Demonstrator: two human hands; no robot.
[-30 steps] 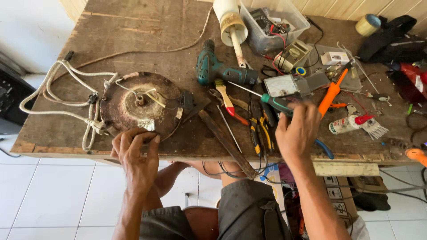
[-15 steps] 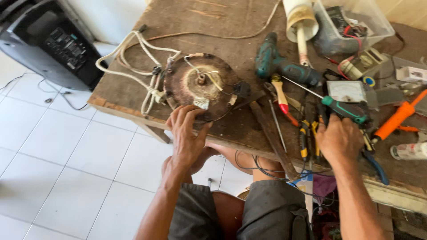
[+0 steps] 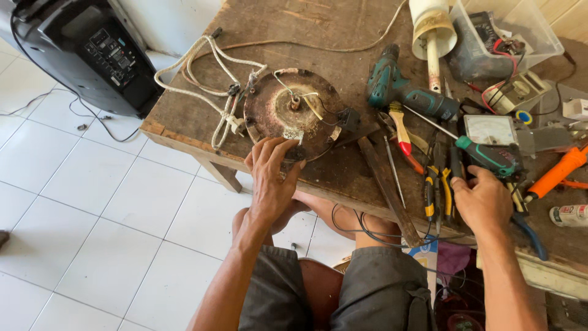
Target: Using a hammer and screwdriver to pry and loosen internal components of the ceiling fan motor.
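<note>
A rusty round motor housing (image 3: 288, 113) with short wires on top lies near the front edge of the wooden workbench (image 3: 184, 132). My left hand (image 3: 269, 175) grips its near rim, fingers on top and thumb at the table edge. My right hand (image 3: 484, 199) rests at the bench's front edge on a cluster of tools. Its fingertips touch a black-handled tool (image 3: 456, 168) and a green-and-black screwdriver handle (image 3: 490, 156). Whether it grips one is hidden by the fingers. Yellow-handled pliers (image 3: 432, 190) lie just left of that hand.
A green drill (image 3: 398, 92), red-handled pliers (image 3: 401, 132), a flat metal bar (image 3: 389, 187), an analogue meter (image 3: 490, 129), an orange tool (image 3: 557, 171) and a clear plastic box (image 3: 520, 30) crowd the bench's right side. A white cord (image 3: 208, 73) coils left. A black speaker (image 3: 92, 52) stands on the tiled floor.
The view has swung left, bringing the black speaker and floor into sight. Both hands stay at the same spots, left on the housing rim, right on the tools.
</note>
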